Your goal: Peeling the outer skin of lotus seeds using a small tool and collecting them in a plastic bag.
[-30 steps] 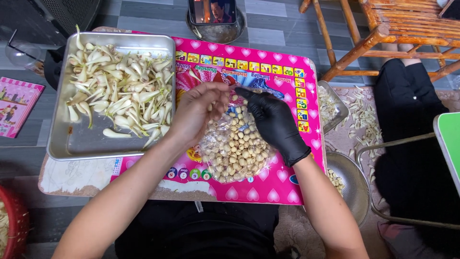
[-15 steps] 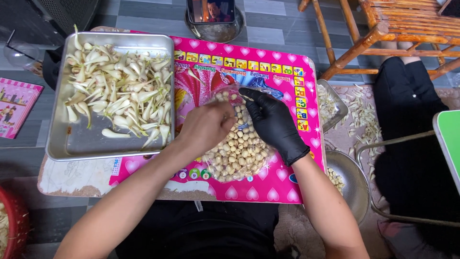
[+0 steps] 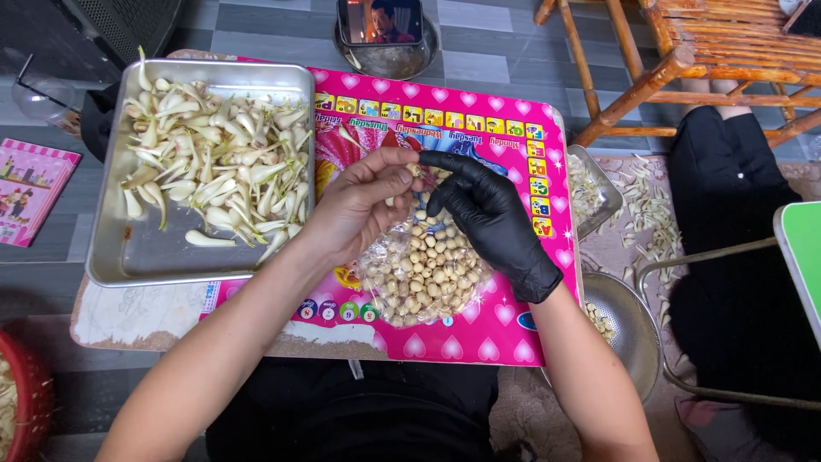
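My bare left hand (image 3: 355,208) pinches a small pale seed (image 3: 414,170) between thumb and fingers above a clear plastic sheet heaped with several round beige seeds (image 3: 425,272). My right hand (image 3: 483,208), in a black glove, meets it fingertip to fingertip at that seed; whether it grips anything is hidden. Both hands hover over a pink printed mat (image 3: 513,154) on a low board.
A metal tray (image 3: 145,257) of pale peeled husks lies left of the mat. A steel bowl with a phone (image 3: 386,38) sits beyond, a strainer (image 3: 629,321) and another tray (image 3: 599,188) at right. A wooden chair (image 3: 684,60), a seated person in black (image 3: 727,257) and a red basket (image 3: 26,402) surround.
My left hand dipped down onto the seed pile, then rose again to meet the gloved right hand above it, now with a seed between the fingers.
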